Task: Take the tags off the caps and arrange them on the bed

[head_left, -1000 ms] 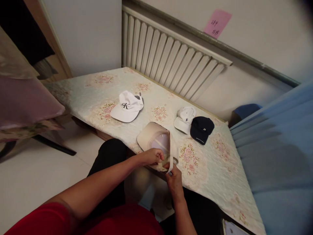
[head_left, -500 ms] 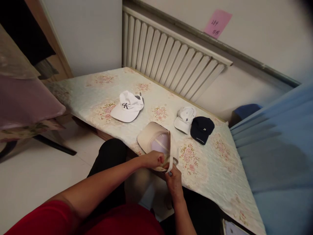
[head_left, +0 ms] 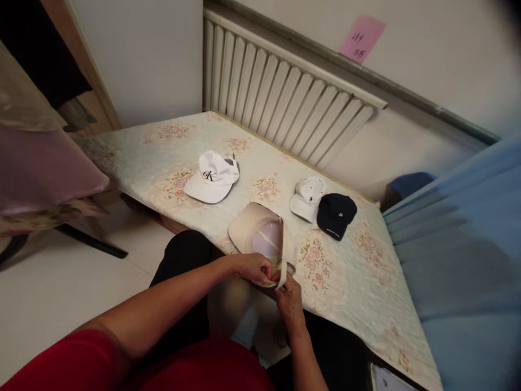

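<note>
Looks like a room in a home: ribbed radiator (head_left: 280, 89), hanging blue curtain (head_left: 456, 255), rose-patterned worktop (head_left: 366, 293), draped pink fabric (head_left: 40, 171), handwritten pink note (head_left: 363, 41).

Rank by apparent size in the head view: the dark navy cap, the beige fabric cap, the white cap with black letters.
1. Beige fabric cap (nearest)
2. White cap with black letters
3. Dark navy cap
</note>
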A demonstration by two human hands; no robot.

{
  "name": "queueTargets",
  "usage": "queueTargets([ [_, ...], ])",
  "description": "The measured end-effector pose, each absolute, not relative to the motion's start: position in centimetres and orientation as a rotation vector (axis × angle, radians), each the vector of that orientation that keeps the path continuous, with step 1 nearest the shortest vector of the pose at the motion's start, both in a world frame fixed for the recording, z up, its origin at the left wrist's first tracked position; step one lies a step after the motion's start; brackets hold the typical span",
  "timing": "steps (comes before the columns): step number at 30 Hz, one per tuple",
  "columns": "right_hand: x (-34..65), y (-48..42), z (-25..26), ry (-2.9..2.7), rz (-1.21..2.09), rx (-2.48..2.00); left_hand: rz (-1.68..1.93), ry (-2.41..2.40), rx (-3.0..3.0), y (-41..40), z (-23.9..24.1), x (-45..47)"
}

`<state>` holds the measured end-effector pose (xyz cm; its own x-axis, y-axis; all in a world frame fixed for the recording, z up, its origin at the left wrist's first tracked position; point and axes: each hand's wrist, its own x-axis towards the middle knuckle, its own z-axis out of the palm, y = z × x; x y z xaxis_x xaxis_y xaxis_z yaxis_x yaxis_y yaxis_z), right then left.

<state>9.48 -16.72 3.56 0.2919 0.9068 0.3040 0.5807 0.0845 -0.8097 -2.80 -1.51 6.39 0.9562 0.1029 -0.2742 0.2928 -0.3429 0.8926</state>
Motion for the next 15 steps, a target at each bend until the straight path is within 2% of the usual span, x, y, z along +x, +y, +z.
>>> queueTargets([
  [15, 10.0, -16.9, 4.8, -1.268, 0.742, -1.735, -0.207, 0.158, 2.058, -1.7, 7.2, -2.3],
])
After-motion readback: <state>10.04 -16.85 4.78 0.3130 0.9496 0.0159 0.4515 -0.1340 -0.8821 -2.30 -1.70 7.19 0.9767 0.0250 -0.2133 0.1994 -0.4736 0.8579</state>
